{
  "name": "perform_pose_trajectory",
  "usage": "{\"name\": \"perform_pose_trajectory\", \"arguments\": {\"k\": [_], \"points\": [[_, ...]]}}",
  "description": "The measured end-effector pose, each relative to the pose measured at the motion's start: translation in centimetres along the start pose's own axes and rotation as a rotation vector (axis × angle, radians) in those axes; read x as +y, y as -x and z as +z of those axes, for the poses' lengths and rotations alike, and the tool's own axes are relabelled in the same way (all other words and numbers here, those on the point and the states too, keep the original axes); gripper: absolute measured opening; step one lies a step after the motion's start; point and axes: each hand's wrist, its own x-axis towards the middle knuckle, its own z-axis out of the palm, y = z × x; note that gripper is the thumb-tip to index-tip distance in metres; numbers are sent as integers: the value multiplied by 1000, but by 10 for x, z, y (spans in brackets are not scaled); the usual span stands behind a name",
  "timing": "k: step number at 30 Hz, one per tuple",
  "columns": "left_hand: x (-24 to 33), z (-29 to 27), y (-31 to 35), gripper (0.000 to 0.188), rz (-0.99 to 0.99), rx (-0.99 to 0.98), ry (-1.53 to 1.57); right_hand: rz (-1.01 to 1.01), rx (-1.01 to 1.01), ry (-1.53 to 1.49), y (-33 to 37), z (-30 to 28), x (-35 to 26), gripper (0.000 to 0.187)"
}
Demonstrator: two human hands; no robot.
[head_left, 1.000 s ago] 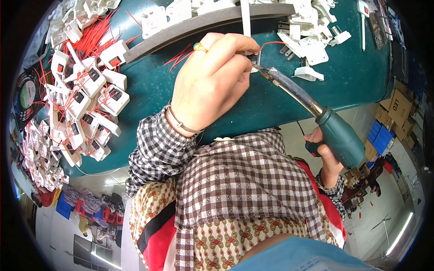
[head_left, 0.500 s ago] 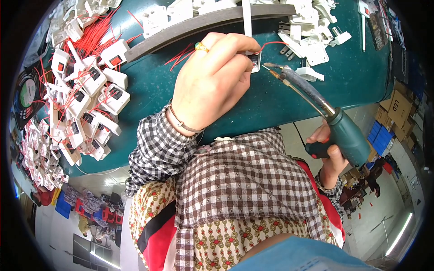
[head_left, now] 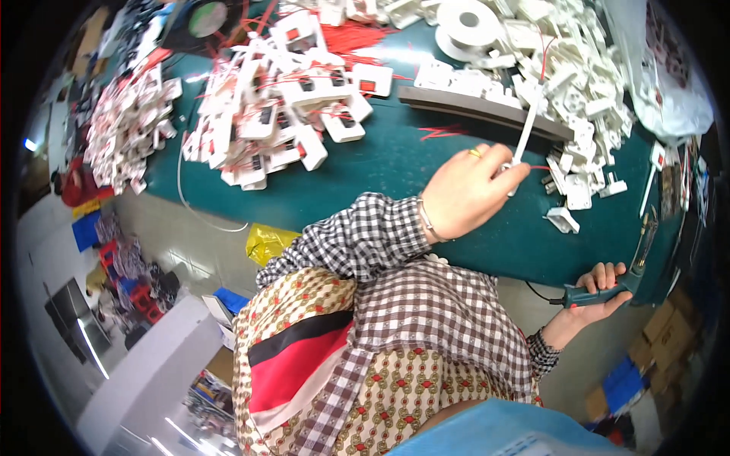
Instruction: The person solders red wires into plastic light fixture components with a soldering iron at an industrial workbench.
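My left hand (head_left: 465, 190) is closed round a white plastic part with a long thin stem (head_left: 528, 121). The stem points up and away from the fingers, and a red wire shows beside the part; most of its body is hidden by my fingers. Off to the right, my right hand (head_left: 602, 287) grips a green soldering gun (head_left: 639, 277) near the table's front edge. Its metal tip (head_left: 649, 222) points away from me, well apart from the white part. A small white plug piece (head_left: 563, 220) lies between the two hands.
A dark curved bar (head_left: 487, 110) lies beyond my left hand, with cut red wires (head_left: 442, 133) before it. White housings with red wires (head_left: 281, 114) are heaped at the left, loose white plug parts (head_left: 585, 99) at the right. A white spool (head_left: 467, 29) stands behind.
The view has swung, showing more of the left side. The soldering gun has drawn away from the white part to the right. My left hand still holds the part.
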Motion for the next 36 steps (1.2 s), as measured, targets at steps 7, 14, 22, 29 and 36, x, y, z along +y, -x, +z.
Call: {"name": "perform_pose_trajectory", "arguments": {"k": [7,14,22,29,36], "points": [[22,-107,24,47,-25,267,-134,-39,-69,-46,-16,-19,10,46],[-8,-200,52,42,-303,217,-659,14,-120,-174,-15,-23,-4,42],[12,-176,59,36,-253,290,-820,-152,3,-33,-12,-41,5,52],[107,-31,-71,26,72,-7,391,-343,-8,-207,-18,-53,-30,49],[83,89,-252,33,800,-222,-373,-389,87,-188,-33,-17,-9,49]]}}
